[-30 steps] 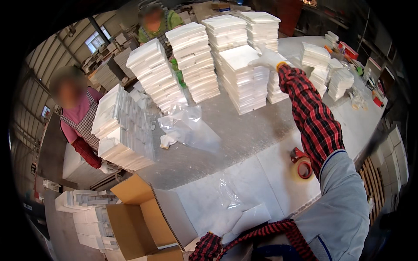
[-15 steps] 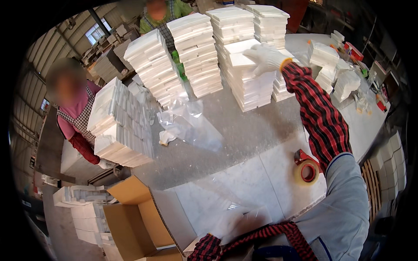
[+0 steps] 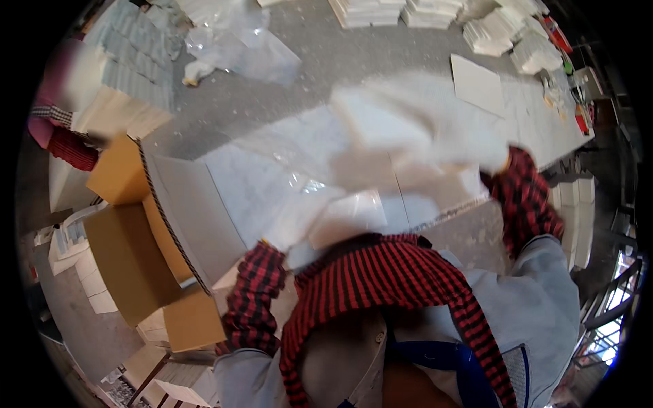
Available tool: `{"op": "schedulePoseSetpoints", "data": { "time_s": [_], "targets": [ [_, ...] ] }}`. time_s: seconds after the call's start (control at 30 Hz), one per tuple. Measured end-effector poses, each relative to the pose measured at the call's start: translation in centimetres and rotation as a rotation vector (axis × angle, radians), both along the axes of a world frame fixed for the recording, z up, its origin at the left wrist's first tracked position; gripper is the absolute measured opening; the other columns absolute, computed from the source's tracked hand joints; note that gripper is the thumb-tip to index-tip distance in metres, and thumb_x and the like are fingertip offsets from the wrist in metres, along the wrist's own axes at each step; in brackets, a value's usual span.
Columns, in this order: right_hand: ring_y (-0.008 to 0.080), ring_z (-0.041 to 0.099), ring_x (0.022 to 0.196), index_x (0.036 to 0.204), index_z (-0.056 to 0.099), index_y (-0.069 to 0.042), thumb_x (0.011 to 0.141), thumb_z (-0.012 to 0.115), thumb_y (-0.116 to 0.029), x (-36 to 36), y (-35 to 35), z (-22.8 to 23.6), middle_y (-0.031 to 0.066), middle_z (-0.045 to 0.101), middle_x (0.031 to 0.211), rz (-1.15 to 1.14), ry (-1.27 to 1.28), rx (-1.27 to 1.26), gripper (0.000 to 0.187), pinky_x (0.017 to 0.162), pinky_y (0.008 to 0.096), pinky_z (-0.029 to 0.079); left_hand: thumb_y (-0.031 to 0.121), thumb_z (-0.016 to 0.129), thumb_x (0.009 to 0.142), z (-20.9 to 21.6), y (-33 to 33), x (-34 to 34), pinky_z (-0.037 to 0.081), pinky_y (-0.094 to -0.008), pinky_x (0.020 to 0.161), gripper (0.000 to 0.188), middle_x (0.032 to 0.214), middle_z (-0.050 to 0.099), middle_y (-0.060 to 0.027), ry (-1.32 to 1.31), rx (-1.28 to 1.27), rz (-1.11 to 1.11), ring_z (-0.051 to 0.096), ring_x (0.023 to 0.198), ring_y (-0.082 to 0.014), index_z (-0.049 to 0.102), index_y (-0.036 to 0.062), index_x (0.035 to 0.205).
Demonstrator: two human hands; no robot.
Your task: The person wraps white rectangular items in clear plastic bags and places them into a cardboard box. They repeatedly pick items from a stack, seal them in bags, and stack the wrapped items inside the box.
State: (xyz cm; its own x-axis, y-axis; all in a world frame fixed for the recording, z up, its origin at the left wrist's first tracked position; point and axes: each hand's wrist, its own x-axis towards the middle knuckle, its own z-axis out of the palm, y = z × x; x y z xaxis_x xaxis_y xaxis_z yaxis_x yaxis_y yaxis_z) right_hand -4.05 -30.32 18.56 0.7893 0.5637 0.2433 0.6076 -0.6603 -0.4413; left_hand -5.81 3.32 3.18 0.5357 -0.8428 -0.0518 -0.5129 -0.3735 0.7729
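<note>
My right hand [image 3: 469, 129], in a white glove and smeared by motion, carries a white tile [image 3: 391, 126] above the near part of the table. My left hand [image 3: 289, 217], gloved in white as well and blurred, is low beside the open cardboard box. Right against it is a glossy clear plastic bag [image 3: 350, 216], with more crinkled film just beyond; whether its fingers grip the bag is not plain. The cardboard box [image 3: 129, 265] stands at my left with its flaps spread. Another pale tile [image 3: 478, 85] lies flat on the table to the right.
Tall tile stacks [image 3: 129, 75] stand at the far left, beside a person's red sleeve [image 3: 71, 149]. More stacks [image 3: 367, 13] line the far edge. Loose clear bags [image 3: 248, 51] lie on the grey table [image 3: 313, 81]. Small items [image 3: 581, 115] sit at the right edge.
My right hand has come back from the far stacks toward me, bringing a white tile. The view has tilted down. My left hand stays near the box and the plastic bag.
</note>
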Motion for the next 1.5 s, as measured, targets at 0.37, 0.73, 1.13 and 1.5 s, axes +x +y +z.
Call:
{"op": "schedulePoseSetpoints", "data": {
  "time_s": [0.37, 0.73, 1.13, 1.5],
  "targets": [
    [0.0367, 0.067, 0.09, 0.123, 0.067, -0.021, 0.068, 0.086, -0.035, -12.6, 11.2, -10.8, 0.0134, 0.064, 0.096, -0.046, -0.03, -0.012, 0.06, 0.076, 0.0476, 0.054, 0.05, 0.024, 0.115, 0.5, -1.0, 1.1, 0.038, -0.0339, 0.121, 0.072, 0.158, 0.052, -0.0204, 0.883, -0.091, 0.21, 0.051, 0.146, -0.0266, 0.044, -0.0071, 0.154],
    [0.0332, 0.062, 0.109, 0.131, 0.062, -0.022, 0.077, 0.079, -0.031, -10.9, 12.4, -13.1, 0.0116, 0.061, 0.116, -0.017, -0.143, -0.058, 0.057, 0.092, 0.0472, 0.052, 0.048, 0.027, 0.113, -3.1, -0.3, 2.1, 0.037, -0.0345, 0.12, 0.069, 0.156, 0.053, -0.0174, 0.721, -0.028, 0.062, 0.05, 0.145, -0.0237, 0.043, -0.0011, 0.158],
    [0.0386, 0.064, 0.107, 0.133, 0.063, -0.017, 0.074, 0.083, -0.031, -10.1, 12.0, -12.2, 0.0194, 0.063, 0.117, -0.033, 0.116, -0.241, 0.064, 0.089, 0.0484, 0.053, 0.021, 0.089, 0.068, 6.8, 0.4, -6.3, 0.05, -0.0483, 0.094, 0.089, 0.119, 0.064, -0.0222, -0.436, 0.142, 0.185, 0.061, 0.111, -0.0418, 0.05, 0.001, 0.145],
    [0.0379, 0.065, 0.111, 0.15, 0.049, -0.01, 0.077, 0.084, -0.022, -9.9, 8.2, -10.8, 0.0218, 0.064, 0.118, -0.013, 0.216, -0.042, 0.082, 0.092, 0.0465, 0.054, 0.02, 0.081, 0.081, 5.7, -0.2, -5.5, 0.053, -0.0483, 0.084, 0.072, 0.112, 0.065, -0.0247, -0.305, 0.224, 0.227, 0.065, 0.105, -0.0404, 0.05, -0.0003, 0.143]
  ]
}}
